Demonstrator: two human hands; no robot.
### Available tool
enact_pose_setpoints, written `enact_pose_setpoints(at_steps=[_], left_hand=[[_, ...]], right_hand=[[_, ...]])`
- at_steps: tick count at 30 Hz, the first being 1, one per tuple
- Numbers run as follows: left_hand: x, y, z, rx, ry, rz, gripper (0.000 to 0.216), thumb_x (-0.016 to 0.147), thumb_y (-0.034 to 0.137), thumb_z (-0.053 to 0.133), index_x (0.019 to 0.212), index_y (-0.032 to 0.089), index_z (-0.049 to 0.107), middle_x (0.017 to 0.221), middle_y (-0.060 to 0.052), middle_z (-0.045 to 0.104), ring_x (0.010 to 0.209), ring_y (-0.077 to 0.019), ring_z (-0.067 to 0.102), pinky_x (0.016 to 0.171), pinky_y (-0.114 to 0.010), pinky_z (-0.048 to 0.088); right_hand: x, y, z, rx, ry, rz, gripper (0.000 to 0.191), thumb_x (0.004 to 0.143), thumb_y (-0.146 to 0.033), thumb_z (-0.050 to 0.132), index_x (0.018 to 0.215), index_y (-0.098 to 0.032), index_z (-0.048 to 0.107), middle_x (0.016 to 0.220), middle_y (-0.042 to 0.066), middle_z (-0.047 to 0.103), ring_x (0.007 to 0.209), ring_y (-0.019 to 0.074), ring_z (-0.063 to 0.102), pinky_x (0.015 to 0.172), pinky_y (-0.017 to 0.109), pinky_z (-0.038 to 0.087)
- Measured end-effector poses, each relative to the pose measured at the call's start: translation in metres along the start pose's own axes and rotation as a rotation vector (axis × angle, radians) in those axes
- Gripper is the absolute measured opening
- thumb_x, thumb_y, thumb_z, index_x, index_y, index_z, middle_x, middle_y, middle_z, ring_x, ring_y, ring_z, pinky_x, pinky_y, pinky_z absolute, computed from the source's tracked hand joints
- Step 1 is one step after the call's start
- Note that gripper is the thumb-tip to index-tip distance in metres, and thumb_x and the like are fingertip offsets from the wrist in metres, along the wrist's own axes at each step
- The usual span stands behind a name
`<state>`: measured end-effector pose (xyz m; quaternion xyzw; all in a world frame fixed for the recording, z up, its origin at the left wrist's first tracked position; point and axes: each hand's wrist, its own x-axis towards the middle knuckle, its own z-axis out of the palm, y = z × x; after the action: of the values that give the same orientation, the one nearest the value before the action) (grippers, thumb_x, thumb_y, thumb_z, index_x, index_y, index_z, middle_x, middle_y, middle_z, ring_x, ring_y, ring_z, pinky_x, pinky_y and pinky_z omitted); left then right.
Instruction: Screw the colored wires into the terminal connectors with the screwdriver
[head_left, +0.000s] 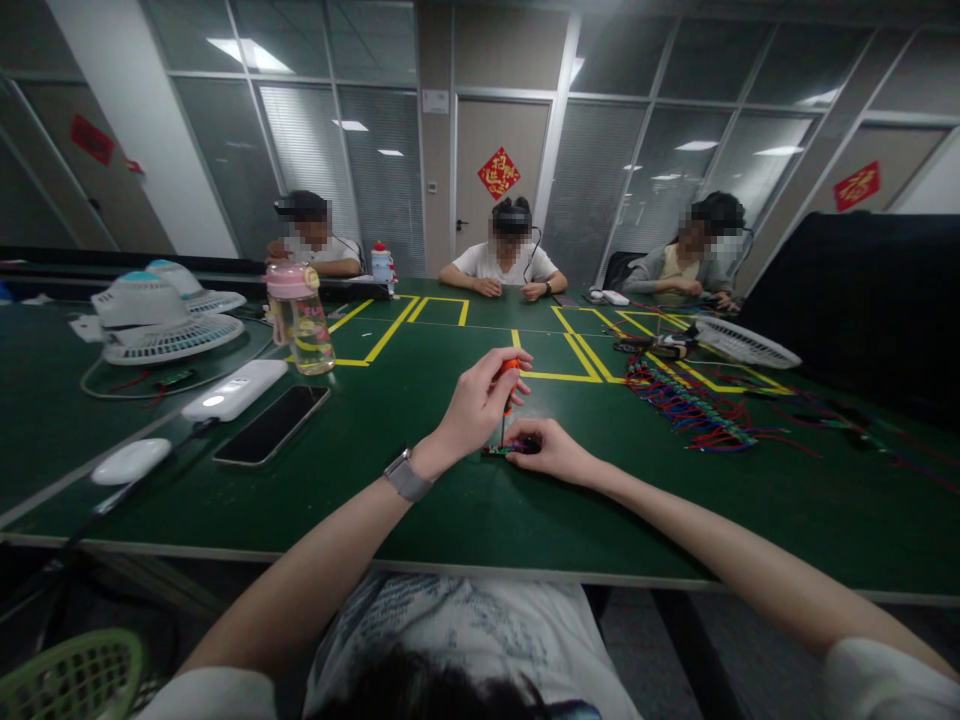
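Note:
My left hand (478, 403) is closed around an orange-handled screwdriver (508, 385), held upright with its tip pointing down onto a small green circuit board (501, 450) on the green table (420, 500). My right hand (546, 447) pinches that board and presses it to the table, fingers curled over it. A grey watch sits on my left wrist. The two hands are nearly touching.
Left of me lie a black phone (271, 425), a white power bank (234, 390), a white mouse-like device (130, 460), a pink-lidded bottle (301, 318) and white fans (163, 318). A bundle of red and blue wires (690, 410) lies at the right. Three people sit across the table.

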<state>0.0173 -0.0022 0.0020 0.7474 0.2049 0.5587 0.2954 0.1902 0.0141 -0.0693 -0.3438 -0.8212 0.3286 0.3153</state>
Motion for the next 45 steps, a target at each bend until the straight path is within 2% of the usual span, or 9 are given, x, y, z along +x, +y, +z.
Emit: enact_pose_setpoints(at_steps=[7, 14, 17, 20, 22, 25, 28, 32, 45], left_hand=[[-0.001, -0.004, 0.002, 0.186, 0.085, 0.093, 0.02, 0.093, 0.032, 0.053, 0.108, 0.019, 0.058, 0.1, -0.005, 0.06, 0.075, -0.0107, 0.065, 0.065, -0.021, 0.056], [0.003, -0.005, 0.0, 0.628, 0.205, 0.369, 0.015, 0.09, 0.032, 0.059, 0.087, 0.018, 0.058, 0.076, -0.001, 0.055, 0.069, -0.0119, 0.055, 0.062, -0.023, 0.045], [0.004, -0.009, 0.0, 0.71, 0.188, 0.411, 0.016, 0.091, 0.033, 0.056, 0.086, 0.018, 0.056, 0.076, -0.001, 0.054, 0.066, -0.0117, 0.052, 0.057, -0.023, 0.04], [0.002, -0.011, -0.004, 0.689, 0.138, 0.408, 0.009, 0.093, 0.024, 0.048, 0.094, 0.017, 0.054, 0.084, -0.003, 0.057, 0.071, -0.0126, 0.056, 0.061, -0.023, 0.044], [0.0, -0.01, -0.008, 0.604, 0.078, 0.37, 0.012, 0.093, 0.019, 0.043, 0.101, 0.017, 0.053, 0.092, -0.004, 0.058, 0.073, -0.0115, 0.059, 0.064, -0.023, 0.047], [-0.003, -0.006, -0.013, 0.489, 0.024, 0.273, 0.014, 0.094, 0.022, 0.049, 0.106, 0.018, 0.053, 0.099, -0.004, 0.058, 0.069, -0.0087, 0.061, 0.061, -0.02, 0.049], [-0.004, -0.006, -0.014, 0.546, 0.113, 0.295, 0.012, 0.091, 0.026, 0.057, 0.1, 0.018, 0.055, 0.091, -0.002, 0.058, 0.07, -0.0091, 0.06, 0.06, -0.019, 0.047], [-0.001, -0.01, -0.01, 0.721, 0.277, 0.427, 0.014, 0.088, 0.026, 0.063, 0.086, 0.017, 0.053, 0.076, 0.002, 0.054, 0.065, -0.009, 0.054, 0.059, -0.019, 0.043], [0.0, -0.008, -0.001, 0.806, 0.342, 0.526, 0.01, 0.091, 0.018, 0.056, 0.082, 0.017, 0.051, 0.072, 0.002, 0.051, 0.061, -0.0076, 0.049, 0.054, -0.018, 0.039]], right_hand=[[0.0, 0.002, 0.001, -0.005, 0.014, -0.004, 0.013, 0.072, -0.018, 0.065, 0.084, -0.014, 0.069, 0.08, 0.003, 0.068, 0.07, 0.0138, 0.058, 0.068, 0.026, 0.048], [0.0, 0.0, 0.001, 0.019, 0.007, -0.003, 0.013, 0.072, -0.017, 0.065, 0.084, -0.014, 0.068, 0.08, 0.003, 0.067, 0.072, 0.0144, 0.059, 0.07, 0.027, 0.048], [0.0, 0.0, 0.001, 0.018, 0.004, -0.006, 0.013, 0.072, -0.017, 0.065, 0.084, -0.015, 0.068, 0.08, 0.003, 0.067, 0.071, 0.0142, 0.059, 0.07, 0.028, 0.049], [0.0, 0.0, 0.001, 0.021, -0.002, -0.007, 0.013, 0.072, -0.019, 0.065, 0.085, -0.015, 0.068, 0.079, 0.003, 0.068, 0.071, 0.0142, 0.059, 0.07, 0.028, 0.049], [0.0, -0.001, 0.0, 0.022, -0.001, -0.008, 0.013, 0.073, -0.02, 0.065, 0.085, -0.015, 0.068, 0.079, 0.003, 0.067, 0.071, 0.0144, 0.059, 0.07, 0.028, 0.049], [-0.001, -0.003, 0.0, 0.019, 0.005, -0.007, 0.014, 0.073, -0.02, 0.065, 0.085, -0.014, 0.068, 0.079, 0.003, 0.067, 0.072, 0.0147, 0.06, 0.069, 0.028, 0.049], [-0.001, -0.003, 0.0, 0.024, 0.001, -0.004, 0.013, 0.074, -0.019, 0.065, 0.086, -0.014, 0.068, 0.08, 0.004, 0.068, 0.074, 0.0152, 0.061, 0.07, 0.028, 0.049], [-0.001, 0.0, 0.0, 0.026, 0.003, -0.039, 0.01, 0.074, -0.02, 0.066, 0.083, -0.015, 0.067, 0.085, 0.005, 0.069, 0.078, 0.0162, 0.063, 0.074, 0.029, 0.05], [-0.001, -0.002, 0.0, 0.009, 0.015, -0.068, 0.009, 0.074, -0.018, 0.065, 0.081, -0.015, 0.067, 0.085, 0.005, 0.068, 0.078, 0.0167, 0.063, 0.074, 0.029, 0.05]])
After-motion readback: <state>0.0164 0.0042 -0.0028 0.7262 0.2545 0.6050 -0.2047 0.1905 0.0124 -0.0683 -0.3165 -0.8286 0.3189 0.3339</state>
